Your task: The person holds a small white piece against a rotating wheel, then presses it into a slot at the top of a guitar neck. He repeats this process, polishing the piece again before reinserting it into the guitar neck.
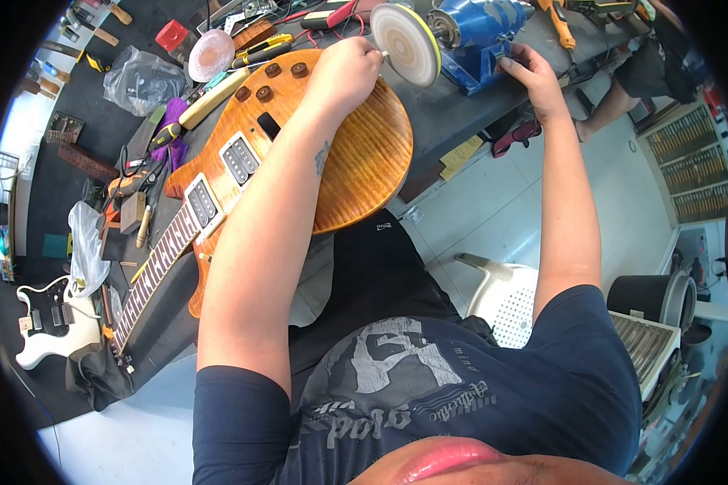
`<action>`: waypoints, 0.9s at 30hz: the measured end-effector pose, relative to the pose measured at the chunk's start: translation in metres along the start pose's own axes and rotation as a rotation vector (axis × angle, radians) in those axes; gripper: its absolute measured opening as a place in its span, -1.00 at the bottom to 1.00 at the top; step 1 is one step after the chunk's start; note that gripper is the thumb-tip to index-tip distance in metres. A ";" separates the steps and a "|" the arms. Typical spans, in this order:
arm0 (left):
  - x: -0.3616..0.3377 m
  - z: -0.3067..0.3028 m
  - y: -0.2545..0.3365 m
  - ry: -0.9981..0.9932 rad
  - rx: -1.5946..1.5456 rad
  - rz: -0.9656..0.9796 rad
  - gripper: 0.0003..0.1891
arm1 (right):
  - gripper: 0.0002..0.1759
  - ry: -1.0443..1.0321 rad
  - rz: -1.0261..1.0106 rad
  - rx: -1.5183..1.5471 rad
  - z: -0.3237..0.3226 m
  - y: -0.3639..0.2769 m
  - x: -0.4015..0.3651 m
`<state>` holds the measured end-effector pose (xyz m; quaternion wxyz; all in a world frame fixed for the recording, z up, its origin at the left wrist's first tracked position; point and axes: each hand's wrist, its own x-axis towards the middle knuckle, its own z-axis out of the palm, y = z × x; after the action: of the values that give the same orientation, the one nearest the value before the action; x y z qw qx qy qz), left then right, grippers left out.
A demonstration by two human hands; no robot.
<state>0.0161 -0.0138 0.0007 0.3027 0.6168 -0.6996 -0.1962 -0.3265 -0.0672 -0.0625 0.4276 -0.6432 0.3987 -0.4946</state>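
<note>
My left hand (348,77) is closed above the guitar, its fingertips pinching something small and pale at the face of a round polishing disc (406,44). The disc is mounted on a blue bench motor (476,28). At the right end of the motor's base, my right hand (534,77) has its thumb on the blue metal and its fingers curled at the edge. An amber flame-top electric guitar (372,153) lies under my left forearm, its neck pointing down to the left. Brown knobs (299,70) and two pickups (239,158) show on its top.
Tools, plastic bags (141,81) and a purple cloth (170,141) crowd the dark bench (65,186). A white guitar (57,323) lies at the far left. A white perforated chair (505,303) stands below. Another person's leg (611,109) shows at the upper right.
</note>
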 end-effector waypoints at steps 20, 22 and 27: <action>-0.003 -0.003 0.005 -0.015 0.001 -0.036 -0.61 | -0.46 0.016 -0.003 -0.027 0.002 -0.001 -0.001; -0.003 -0.003 0.006 -0.023 0.000 -0.035 -0.61 | -0.46 0.016 -0.002 -0.019 0.001 0.000 0.000; -0.003 -0.003 0.006 -0.023 0.008 -0.043 -0.62 | -0.47 0.013 0.002 -0.024 0.000 0.001 0.000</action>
<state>0.0138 -0.0091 0.0066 0.2881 0.6305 -0.6904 -0.2069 -0.3265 -0.0676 -0.0631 0.4177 -0.6448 0.4080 -0.4933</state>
